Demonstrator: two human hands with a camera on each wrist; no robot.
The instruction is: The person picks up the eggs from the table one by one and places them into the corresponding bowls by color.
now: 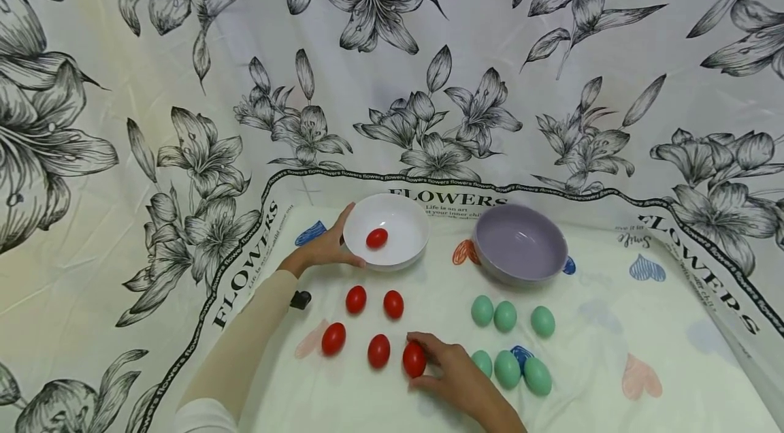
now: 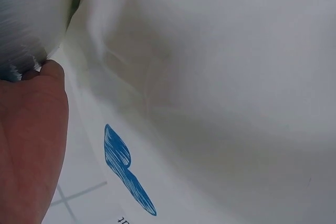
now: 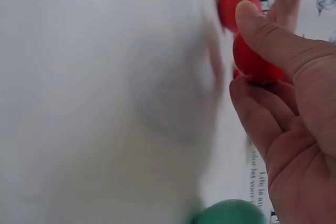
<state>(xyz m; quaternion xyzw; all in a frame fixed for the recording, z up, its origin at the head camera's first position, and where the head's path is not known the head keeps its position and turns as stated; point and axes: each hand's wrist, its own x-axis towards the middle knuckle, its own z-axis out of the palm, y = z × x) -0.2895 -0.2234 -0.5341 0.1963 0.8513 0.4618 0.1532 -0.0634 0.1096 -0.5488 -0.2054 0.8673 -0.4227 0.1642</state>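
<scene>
Head view: left arm stretched forward, the left hand grips the white bowl at its left side (one red egg lies inside); the right hand pinches another egg, thumb nearest the body, beside green eggs.

A smooth, glossy red egg sits pinched between the right hand's thumb and fingers, just beside the front row of four loose red eggs that lie on the cloth in two pairs. The left hand grips the left side of an upright, round white bowl; one more red egg lies inside it.
</scene>
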